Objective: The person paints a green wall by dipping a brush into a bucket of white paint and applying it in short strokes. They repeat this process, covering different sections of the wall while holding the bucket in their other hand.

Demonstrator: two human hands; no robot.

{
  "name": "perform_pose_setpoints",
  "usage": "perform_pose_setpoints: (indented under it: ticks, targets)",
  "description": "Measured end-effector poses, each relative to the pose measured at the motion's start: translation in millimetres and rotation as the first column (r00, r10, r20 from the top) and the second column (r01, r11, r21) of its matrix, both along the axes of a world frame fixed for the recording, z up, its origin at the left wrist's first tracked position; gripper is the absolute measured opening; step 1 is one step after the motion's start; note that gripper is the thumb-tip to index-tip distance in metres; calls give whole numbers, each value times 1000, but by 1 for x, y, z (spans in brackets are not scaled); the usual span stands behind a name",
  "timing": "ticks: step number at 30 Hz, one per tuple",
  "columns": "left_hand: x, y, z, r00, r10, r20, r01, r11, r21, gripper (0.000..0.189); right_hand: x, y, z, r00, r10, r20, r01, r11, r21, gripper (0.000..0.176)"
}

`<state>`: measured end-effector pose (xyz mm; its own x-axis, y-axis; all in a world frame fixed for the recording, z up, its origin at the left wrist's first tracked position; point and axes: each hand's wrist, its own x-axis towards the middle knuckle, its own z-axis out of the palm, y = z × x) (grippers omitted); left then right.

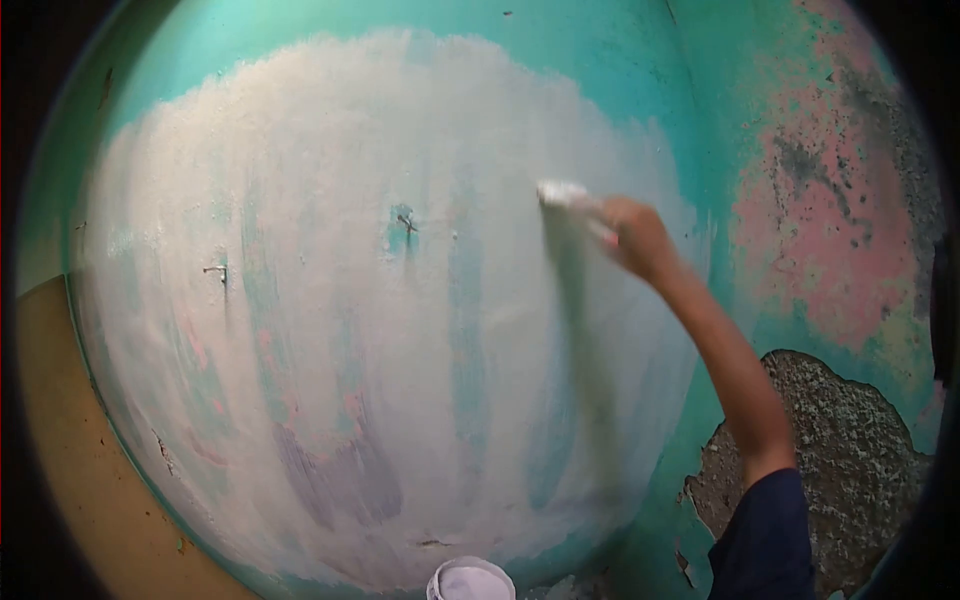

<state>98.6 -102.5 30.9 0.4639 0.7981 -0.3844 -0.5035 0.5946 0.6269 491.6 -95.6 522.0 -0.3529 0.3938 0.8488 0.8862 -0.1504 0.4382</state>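
The paintbrush is at the right of the white coat on the turquoise wall, its pale bristles pointing left and seemingly against the surface; the right hand is closed round its handle, which is blurred; the arm is stretched well out from a navy sleeve, presumably for reach, and the grip behind the bristles probably keeps the fingers off wet paint; the left hand is out of view, so I cannot tell its grip. Two metal hooks jut from the coat, left and centre, the coat running round them, likely because they are fixed; the bucket of white paint stands at the near edge, plausibly for easy dipping; crumbled plaster shows at near right; no brand, label or writing can be read.
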Motion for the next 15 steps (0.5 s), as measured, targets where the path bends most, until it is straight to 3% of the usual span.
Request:
perform_pose_setpoints:
  ticks: [1,3,5,7,8,9,10,11,12,14,15]
  targets:
    - [0,-3,-1,1000,-5,-18,4,1000,-20,41,-5,-1,-28,994,101,47,-102,995,24,42]
    - [3,-4,16,999,21,-32,-23,998,-50,42,-17,-10,-74,989,67,-131,-88,982,-166,34]
    - [7,3,18,984,25,-176,-16,999,52,40,-21,-13,-121,967,19,-254,-93,955,-282,31]
    - [4,5,19,990,-43,-135,53,996,69,52,-22,-12,-169,910,120,-396,-243,929,-277,21]
    - [7,9,17,998,-58,-14,59,991,123,52,-30,-17,-193,897,111,-427,-255,921,-295,21]
    - [14,13,18,991,-76,113,55,983,178,54,-41,-21,-213,749,169,-640,-377,904,-202,20]
    - [18,13,26,990,-73,120,52,983,177,55,-54,-27,-232,549,214,-808,-465,881,-83,20]
    - [21,14,35,990,-71,125,48,983,176,56,-67,-32,-249,439,206,-875,-474,880,-30,20]
    - [26,16,38,990,-65,124,40,981,191,56,-82,-37,-262,417,184,-890,-480,876,-44,20]
    - [32,16,48,993,-50,103,31,983,180,56,-110,-47,-288,-7,165,-986,-413,898,153,24]
    - [36,14,56,996,-59,72,40,972,232,59,-115,-49,-305,14,173,-985,-405,901,152,28]
